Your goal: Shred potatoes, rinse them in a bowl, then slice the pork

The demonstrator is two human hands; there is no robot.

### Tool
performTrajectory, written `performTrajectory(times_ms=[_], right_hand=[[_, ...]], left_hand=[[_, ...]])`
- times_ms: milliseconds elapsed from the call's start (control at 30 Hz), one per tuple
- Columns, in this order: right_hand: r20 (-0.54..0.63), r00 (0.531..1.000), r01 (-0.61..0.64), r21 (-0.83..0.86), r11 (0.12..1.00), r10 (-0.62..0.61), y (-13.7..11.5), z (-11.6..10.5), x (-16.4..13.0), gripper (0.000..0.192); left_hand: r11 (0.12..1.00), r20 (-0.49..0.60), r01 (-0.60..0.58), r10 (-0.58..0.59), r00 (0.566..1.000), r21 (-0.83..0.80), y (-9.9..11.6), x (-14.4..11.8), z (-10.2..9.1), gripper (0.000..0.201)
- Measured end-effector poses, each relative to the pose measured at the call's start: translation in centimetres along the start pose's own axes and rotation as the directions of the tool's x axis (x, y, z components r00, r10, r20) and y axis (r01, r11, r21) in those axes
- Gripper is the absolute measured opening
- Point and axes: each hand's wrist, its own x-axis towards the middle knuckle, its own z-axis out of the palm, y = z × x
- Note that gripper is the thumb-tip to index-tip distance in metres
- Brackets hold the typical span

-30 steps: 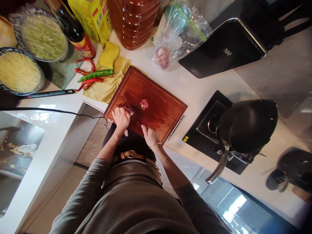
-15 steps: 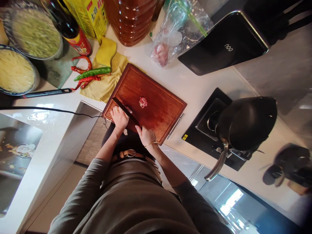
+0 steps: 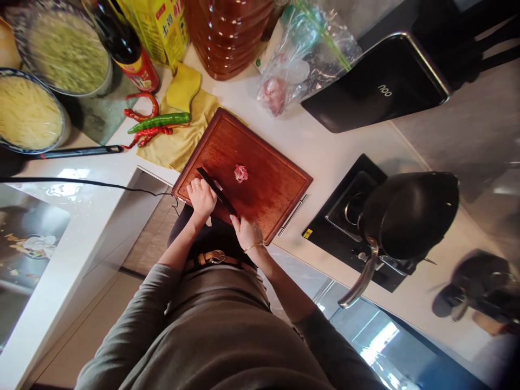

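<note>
A brown wooden cutting board (image 3: 268, 173) lies tilted across the counter in front of me. My right hand (image 3: 248, 233) is wrapped round the handle of a dark-bladed knife (image 3: 215, 187), its blade pointing up and left over the board. Beside the blade, my left hand (image 3: 202, 197) has its fingers curled down at the board's near left part; whatever lies under them is hidden. A small pale pink piece (image 3: 218, 184) shows against the blade's far side. Farther up the board sits a little heap of cut red meat (image 3: 241, 173), touched by neither hand.
Red and green chillies (image 3: 158, 123) lie on a yellow cloth (image 3: 174, 149) behind the board. Bowls of shredded food (image 3: 28, 116), a sauce bottle (image 3: 140, 67) and a bagged meat piece (image 3: 274, 97) stand beyond. On the right are a knife block (image 3: 365, 86) and a wok (image 3: 410, 216).
The view has shifted slightly. The knife has moved a little to the right, away from my left hand's fingertips. Both hands keep nearly the same places on the board.
</note>
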Motion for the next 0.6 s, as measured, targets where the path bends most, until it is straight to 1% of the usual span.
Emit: performTrajectory(times_ms=[67,167,300,367,467,600], right_hand=[[-0.004,1.000,-0.004,0.007,1.000,0.004,0.0,0.1,0.3,0.055],[-0.052,0.999,0.014,0.038,0.999,-0.012,-0.2,0.4,1.4,0.057],[-0.085,0.995,0.067,0.170,0.983,-0.053,0.9,0.8,2.6,0.056],[-0.096,0.995,0.059,0.216,0.975,-0.039,1.9,0.9,2.7,0.057],[-0.114,0.993,0.024,0.232,0.973,0.003,2.9,0.9,2.6,0.058],[-0.099,0.995,0.017,0.211,0.977,0.004,3.0,0.8,2.0,0.055]], left_hand=[[1.000,-0.008,0.013,-0.013,1.000,-0.016,0.0,0.0,0.1,0.021],[1.000,-0.026,0.013,-0.014,1.000,-0.016,0.0,0.0,0.1,0.019],[1.000,-0.029,0.001,-0.002,1.000,-0.008,0.1,-0.1,-0.1,0.020],[1.000,-0.018,0.006,-0.006,1.000,-0.016,0.1,-0.1,-0.2,0.020],[0.999,0.005,0.009,-0.009,1.000,-0.031,0.1,-0.1,-0.3,0.021],[1.000,-0.003,-0.001,0.001,1.000,-0.015,0.1,-0.1,-0.3,0.022]])
